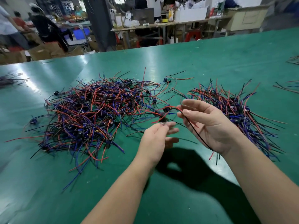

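Note:
My right hand (208, 125) is raised palm up above the green table (210, 62) and pinches a red and black wire lead (196, 132) between thumb and forefinger; the lead runs across the palm and hangs past the wrist. My left hand (157, 138) is blurred, its fingertips at a small black component (162, 118) joined to red wires, apparently pinching it. A big tangled pile of red, blue and black wires (90, 113) lies to the left. A second, more ordered pile (233, 107) lies behind my right hand.
Small wire bundles lie at the table's left edge (11, 80) and right edge (289, 86). Beyond the table's far edge are workbenches (161, 25), cardboard boxes and several people (43, 26).

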The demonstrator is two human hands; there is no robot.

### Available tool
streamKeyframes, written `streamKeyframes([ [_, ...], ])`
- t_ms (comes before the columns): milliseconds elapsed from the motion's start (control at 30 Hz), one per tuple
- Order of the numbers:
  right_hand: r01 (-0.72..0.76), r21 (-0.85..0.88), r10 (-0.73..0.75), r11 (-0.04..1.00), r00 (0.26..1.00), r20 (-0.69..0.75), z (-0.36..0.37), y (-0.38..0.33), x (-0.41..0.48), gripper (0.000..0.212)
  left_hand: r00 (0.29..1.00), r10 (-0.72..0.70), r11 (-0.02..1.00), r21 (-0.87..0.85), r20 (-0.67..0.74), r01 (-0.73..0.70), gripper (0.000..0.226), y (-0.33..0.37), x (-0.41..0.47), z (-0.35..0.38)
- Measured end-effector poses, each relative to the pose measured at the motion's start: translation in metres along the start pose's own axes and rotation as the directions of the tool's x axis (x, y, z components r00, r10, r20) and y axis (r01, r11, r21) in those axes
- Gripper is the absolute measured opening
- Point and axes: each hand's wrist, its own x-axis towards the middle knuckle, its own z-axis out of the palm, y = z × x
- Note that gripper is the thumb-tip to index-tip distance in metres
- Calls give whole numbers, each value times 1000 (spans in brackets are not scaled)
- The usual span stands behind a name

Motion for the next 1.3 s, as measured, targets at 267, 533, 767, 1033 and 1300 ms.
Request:
streamKeyframes([
  [267,-60,-106,76,993,986,152,1,3,-4,25,997,35,881,-473,65,0,56,7,4,-11],
  [533,-71,-502,146,862,983,112,-1,12,-4,20,963,199,906,-340,-183,-252,16,10,9,-25],
  [767,-15,-525,69,851,994,84,4,18,-4,14,952,279,948,-125,-126,-294,10,6,6,-26],
  [1033,87,-350,-103,933,994,-28,-4,2,1,19,882,245,932,348,-403,-100,34,4,20,-57],
  [1300,114,-304,-102,946,993,55,-1,3,-4,19,756,613,601,756,-229,-259,28,3,13,-54],
])
